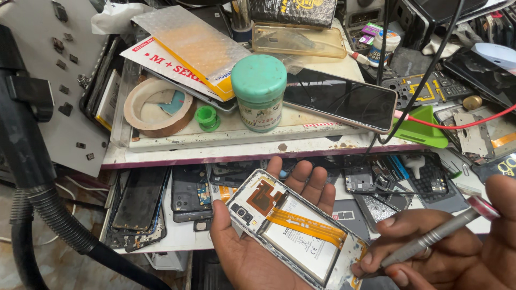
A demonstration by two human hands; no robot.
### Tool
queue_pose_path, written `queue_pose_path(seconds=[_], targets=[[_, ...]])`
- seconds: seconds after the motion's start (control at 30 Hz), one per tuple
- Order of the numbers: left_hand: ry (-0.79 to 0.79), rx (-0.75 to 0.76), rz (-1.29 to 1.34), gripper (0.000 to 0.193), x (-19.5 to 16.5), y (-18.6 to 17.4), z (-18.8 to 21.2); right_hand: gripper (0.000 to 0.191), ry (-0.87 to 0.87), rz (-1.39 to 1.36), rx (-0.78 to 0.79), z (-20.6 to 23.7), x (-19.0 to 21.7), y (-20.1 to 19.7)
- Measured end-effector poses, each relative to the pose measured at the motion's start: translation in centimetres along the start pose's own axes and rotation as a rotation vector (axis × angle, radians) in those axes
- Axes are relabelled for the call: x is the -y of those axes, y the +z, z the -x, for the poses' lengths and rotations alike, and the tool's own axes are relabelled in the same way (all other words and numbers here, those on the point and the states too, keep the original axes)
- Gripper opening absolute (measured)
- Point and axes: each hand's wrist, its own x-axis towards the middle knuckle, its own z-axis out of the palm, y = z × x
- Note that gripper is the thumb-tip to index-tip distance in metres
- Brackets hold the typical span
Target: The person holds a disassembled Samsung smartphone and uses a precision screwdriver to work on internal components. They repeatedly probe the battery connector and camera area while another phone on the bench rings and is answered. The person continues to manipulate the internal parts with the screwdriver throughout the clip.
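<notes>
Left hand (258, 241) cradles opened phone (296, 231) — right hand (457, 252) grips screwdriver (430, 238).

The opened phone (298, 233) hides most of the left hand (258, 241)'s palm, and its lower corner is covered by the right hand (457, 247)'s fingertips, so the screwdriver (430, 239)'s tip cannot be seen. The picture's right and bottom edges cut off the right hand. Under the worktop (242, 150)'s front edge, parts on the lower shelf (177, 236) lie in shadow, too small to tell.
</notes>
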Motion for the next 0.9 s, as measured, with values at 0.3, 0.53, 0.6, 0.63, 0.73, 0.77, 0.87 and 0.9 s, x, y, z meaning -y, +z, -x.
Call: queue_pose_path(seconds=[0.3, 0.53, 0.6, 0.63, 0.73, 0.77, 0.87, 0.9], targets=[[0.003, -0.113, -0.039, 0.099, -0.1, 0.7, 0.0, 0.105, 0.079, -0.090, 0.008, -0.2, 0.2, -0.2], [0.013, -0.139, -0.045, 0.097, -0.1, 0.9, 0.0, 0.106, 0.099, -0.001, 0.001, 0.1, 0.4, -0.6], [0.027, -0.133, -0.039, 0.095, 0.0, 1.0, -0.1, 0.105, 0.084, 0.042, -0.054, 0.8, 0.1, -1.1], [0.034, -0.164, -0.048, 0.096, 0.0, 1.0, 0.0, 0.103, 0.065, 0.062, -0.085, 1.2, -0.3, -1.5], [0.053, -0.245, -0.074, 0.097, 0.1, 1.2, 0.1, 0.097, 0.018, 0.141, -0.176, 2.1, -1.4, -2.3], [0.060, -0.262, -0.083, 0.097, 0.1, 1.3, 0.0, 0.096, 0.053, 0.186, -0.191, 2.3, -1.1, -2.5], [0.066, -0.289, -0.104, 0.097, 0.1, 1.3, 0.0, 0.097, 0.132, 0.252, -0.186, 2.6, -0.3, -3.1], [0.066, -0.293, -0.110, 0.098, 0.0, 1.3, 0.0, 0.099, 0.137, 0.232, -0.170, 2.6, -0.3, -3.3]])
